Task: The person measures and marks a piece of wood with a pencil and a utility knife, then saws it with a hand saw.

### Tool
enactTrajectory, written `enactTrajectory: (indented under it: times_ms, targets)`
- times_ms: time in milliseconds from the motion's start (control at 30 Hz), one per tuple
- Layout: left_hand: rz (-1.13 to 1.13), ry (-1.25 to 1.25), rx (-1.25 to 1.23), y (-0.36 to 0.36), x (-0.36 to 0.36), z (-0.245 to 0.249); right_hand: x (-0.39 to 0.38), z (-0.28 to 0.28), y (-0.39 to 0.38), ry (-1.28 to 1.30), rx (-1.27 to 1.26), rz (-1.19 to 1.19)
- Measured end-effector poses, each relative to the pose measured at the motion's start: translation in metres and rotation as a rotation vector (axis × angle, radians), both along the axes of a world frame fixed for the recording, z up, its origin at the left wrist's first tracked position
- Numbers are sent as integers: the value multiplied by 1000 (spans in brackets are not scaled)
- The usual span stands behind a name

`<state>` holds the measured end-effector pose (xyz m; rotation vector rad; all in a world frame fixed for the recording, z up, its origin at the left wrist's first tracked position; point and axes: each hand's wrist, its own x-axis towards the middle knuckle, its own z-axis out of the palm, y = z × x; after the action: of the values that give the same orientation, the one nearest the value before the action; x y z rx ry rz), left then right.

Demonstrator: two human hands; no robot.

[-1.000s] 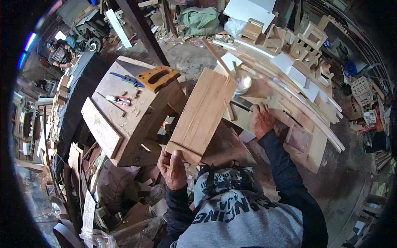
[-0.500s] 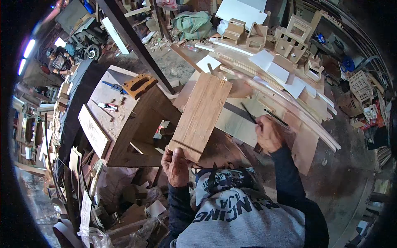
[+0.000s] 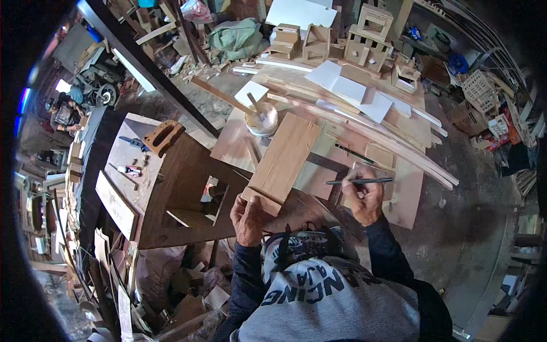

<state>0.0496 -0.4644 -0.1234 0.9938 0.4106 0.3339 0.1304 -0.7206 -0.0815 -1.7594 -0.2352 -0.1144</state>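
A flat wooden board [image 3: 286,157] is gripped at its lower end by my left hand [image 3: 248,221], with the thumb on top. A narrow dark line or groove crosses the board near that end. My right hand [image 3: 364,196] pinches a thin dark pencil-like tool [image 3: 370,180], held roughly level to the right of the board and apart from it. Beneath both hands lies a broad plywood sheet [image 3: 407,199]. Beyond the board stands a white tub [image 3: 262,121] with a stick in it.
To the left, a wooden cabinet frame [image 3: 174,182] carries a handsaw [image 3: 163,138]. Long wooden strips [image 3: 370,134] and small wooden boxes [image 3: 362,48] lie farther off. A slanting dark post [image 3: 154,71] rises at upper left. Another person [image 3: 67,113] is in the far left background.
My right hand has come up with the dark tool, which now points left. The board sits slightly lower in view, and the white tub behind it has become visible. The whole view has shifted.
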Motion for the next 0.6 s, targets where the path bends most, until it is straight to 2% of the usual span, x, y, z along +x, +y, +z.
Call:
enactTrajectory:
  times_ms: [133, 233, 267, 367, 400, 500, 533, 600]
  targets:
    - [-71, 37, -45, 0, 0, -19, -6, -3, 25, -68, 18, 55]
    - [-123, 13, 160, 4, 0, -34, -5, -14, 40, -77, 65, 130]
    - [-125, 19, 118, 3, 0, -37, -5, -13, 43, -20, 111, 179]
    - [-122, 45, 54, -4, 1, -33, -5, -13, 50, -8, 10, 187]
    - [-116, 56, 77, -5, 2, -33, -10, -12, 57, 157, 235, 166]
    - [-114, 72, 105, -11, 4, -27, -6, -16, 61, 69, 41, 153]
    - [-120, 90, 102, -12, 5, -27, -3, -22, 62, -22, 65, 180]
    - [-125, 104, 94, -11, 5, -36, -2, -18, 64, -5, 54, 206]
